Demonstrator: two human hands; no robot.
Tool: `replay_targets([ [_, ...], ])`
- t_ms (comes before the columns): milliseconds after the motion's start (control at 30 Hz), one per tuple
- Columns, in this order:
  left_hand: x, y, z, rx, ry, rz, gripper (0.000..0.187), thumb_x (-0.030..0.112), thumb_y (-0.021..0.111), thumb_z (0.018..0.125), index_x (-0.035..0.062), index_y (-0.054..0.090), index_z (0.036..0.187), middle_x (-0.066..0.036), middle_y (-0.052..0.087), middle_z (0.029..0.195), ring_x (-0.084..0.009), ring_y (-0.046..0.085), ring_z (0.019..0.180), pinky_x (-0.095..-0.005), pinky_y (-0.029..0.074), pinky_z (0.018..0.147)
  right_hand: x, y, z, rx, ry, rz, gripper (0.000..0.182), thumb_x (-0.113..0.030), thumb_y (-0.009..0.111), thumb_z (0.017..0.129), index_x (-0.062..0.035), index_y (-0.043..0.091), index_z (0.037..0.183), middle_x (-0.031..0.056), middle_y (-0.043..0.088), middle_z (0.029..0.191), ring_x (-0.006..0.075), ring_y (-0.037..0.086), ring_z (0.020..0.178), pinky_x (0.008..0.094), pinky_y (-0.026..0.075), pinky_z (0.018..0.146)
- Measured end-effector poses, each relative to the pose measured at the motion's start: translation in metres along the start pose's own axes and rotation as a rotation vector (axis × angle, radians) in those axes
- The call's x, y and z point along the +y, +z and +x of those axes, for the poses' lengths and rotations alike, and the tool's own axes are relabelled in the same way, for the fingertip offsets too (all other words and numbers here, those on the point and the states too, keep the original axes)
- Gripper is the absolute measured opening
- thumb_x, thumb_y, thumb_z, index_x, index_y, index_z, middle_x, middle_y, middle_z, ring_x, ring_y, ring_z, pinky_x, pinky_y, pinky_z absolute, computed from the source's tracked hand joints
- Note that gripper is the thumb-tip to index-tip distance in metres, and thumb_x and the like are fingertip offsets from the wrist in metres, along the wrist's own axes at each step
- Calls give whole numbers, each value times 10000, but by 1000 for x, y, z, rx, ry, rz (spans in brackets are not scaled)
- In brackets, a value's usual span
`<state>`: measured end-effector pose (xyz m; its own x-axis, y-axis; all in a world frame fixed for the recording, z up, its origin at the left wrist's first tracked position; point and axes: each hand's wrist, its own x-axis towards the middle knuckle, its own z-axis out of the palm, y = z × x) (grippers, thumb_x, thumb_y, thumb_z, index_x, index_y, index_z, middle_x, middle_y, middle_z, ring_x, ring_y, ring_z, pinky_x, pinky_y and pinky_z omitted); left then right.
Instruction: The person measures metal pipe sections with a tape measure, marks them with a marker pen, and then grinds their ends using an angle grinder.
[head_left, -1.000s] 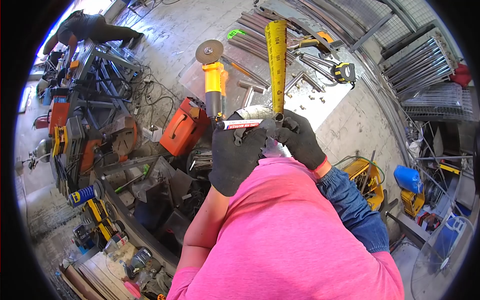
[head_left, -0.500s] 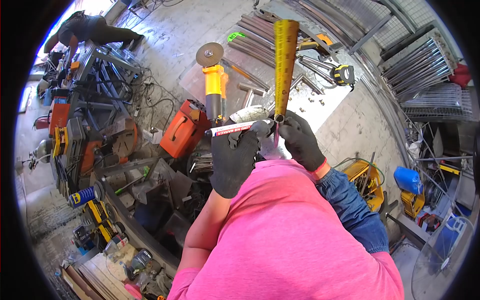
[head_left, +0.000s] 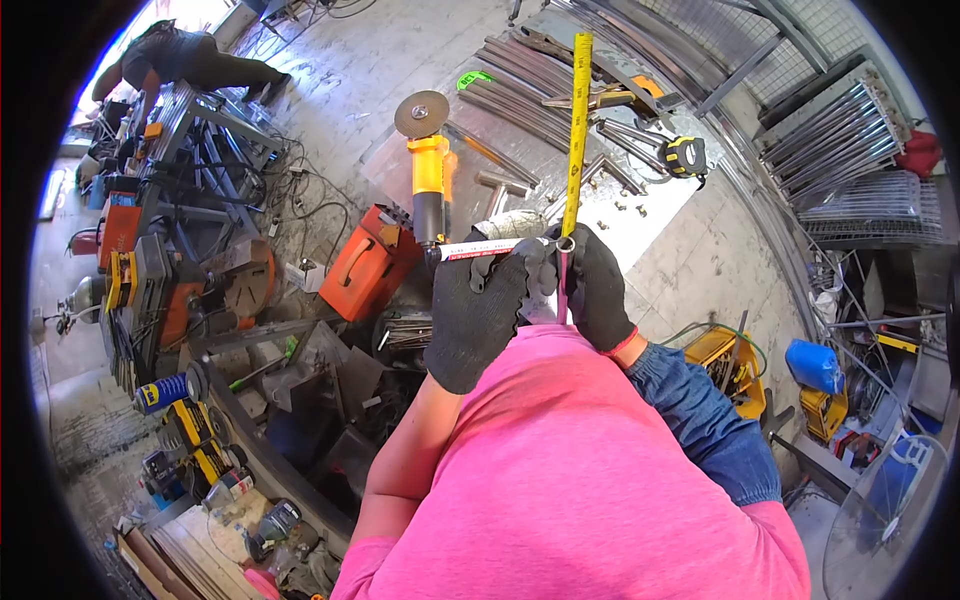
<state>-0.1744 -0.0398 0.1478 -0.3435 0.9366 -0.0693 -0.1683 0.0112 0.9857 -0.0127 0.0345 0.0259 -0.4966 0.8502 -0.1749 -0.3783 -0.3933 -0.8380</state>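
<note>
My left hand [head_left: 474, 322], in a dark work glove, is closed around a white and red marker [head_left: 482, 249]. Its fingertips come right up to the end of a thin metal tube [head_left: 563, 285], whose round mouth points up at me. The gloved right hand [head_left: 598, 295] wraps the tube from the other side. A yellow tape measure blade [head_left: 577, 130] stretches away from the tube's mouth over the work surface, its near end between my hands. Ahead on the left stands a yellow angle grinder [head_left: 428, 170] with a cutting disc.
Metal bars [head_left: 510, 95] and short cut pieces lie on the sheet-topped work surface [head_left: 640, 225], with a tape measure case [head_left: 686, 156] at right. An orange-red toolbox [head_left: 370, 262] stands at left. Another person [head_left: 190, 58] bends over a frame at far left.
The tape blade has swung slightly right and looks narrower. The tube's mouth has shifted a little right and down. Left hand and marker have moved slightly right, the marker tilting more level.
</note>
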Motion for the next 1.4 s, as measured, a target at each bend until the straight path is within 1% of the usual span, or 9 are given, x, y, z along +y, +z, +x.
replay_targets([
  [67,4,2,0,-7,-46,22,163,68,666,1063,-23,726,1185,-36,766,964,-62,686,834,-240,539,716,-26,15,-7,-12,-56,-325,458,-392,446,1179,5,651,1282,38,694,1045,105,641,952,264,521,858],
  [200,7,5,1,52,-23,-55,118,90,672,1069,-10,723,1107,-7,737,889,-41,636,754,-239,486,636,-44,30,-8,-40,-228,-558,460,-383,441,1183,12,635,1316,51,702,1084,113,654,988,266,525,885],
  [267,8,2,0,35,-21,-58,114,92,673,1070,-8,724,1092,1,727,877,-35,618,739,-241,471,622,-36,27,-3,-21,-458,-683,259,-16,422,1143,86,590,1312,145,650,1189,186,693,953,307,583,803],
  [367,20,5,-1,8,-61,20,123,94,662,1069,-3,734,1088,14,709,865,-24,590,736,-238,453,617,-28,19,-3,-46,-611,-834,281,-42,436,1151,72,589,1357,127,660,1220,176,677,996,303,577,824],
  [467,12,3,-5,19,-117,70,135,95,649,1069,0,736,1108,17,700,858,-42,595,740,-260,471,632,-24,18,-5,-57,-219,-68,292,-70,504,1143,54,586,1394,119,661,1239,183,678,1021,320,576,864],
  [567,0,-4,-6,-29,-163,176,153,87,641,1069,2,728,1161,2,702,886,-67,605,758,-282,496,660,-29,25,-7,-30,-159,-92,489,-376,480,1161,35,579,1407,83,705,1190,115,654,1010,283,538,919],
  [767,7,4,-4,-73,-35,105,211,108,665,1062,-10,714,1229,-43,709,952,-94,627,809,-291,521,709,-21,15,-7,28,-373,-721,463,-334,484,1155,38,573,1417,68,700,1122,114,656,997,280,537,909],
  [1067,9,5,-5,-58,-44,164,217,123,685,1058,-15,717,1223,-53,736,962,-95,646,836,-286,529,729,-29,31,-11,54,-138,-83,425,-288,506,1152,38,586,1412,69,702,1143,117,658,999,280,540,911],
  [1400,2,5,-6,-41,-25,138,201,114,679,1054,-12,719,1206,-35,704,921,-71,602,784,-267,494,676,-20,20,-8,15,-205,-112,447,-310,511,1159,42,577,1426,87,711,1179,126,672,1015,280,543,907],
])
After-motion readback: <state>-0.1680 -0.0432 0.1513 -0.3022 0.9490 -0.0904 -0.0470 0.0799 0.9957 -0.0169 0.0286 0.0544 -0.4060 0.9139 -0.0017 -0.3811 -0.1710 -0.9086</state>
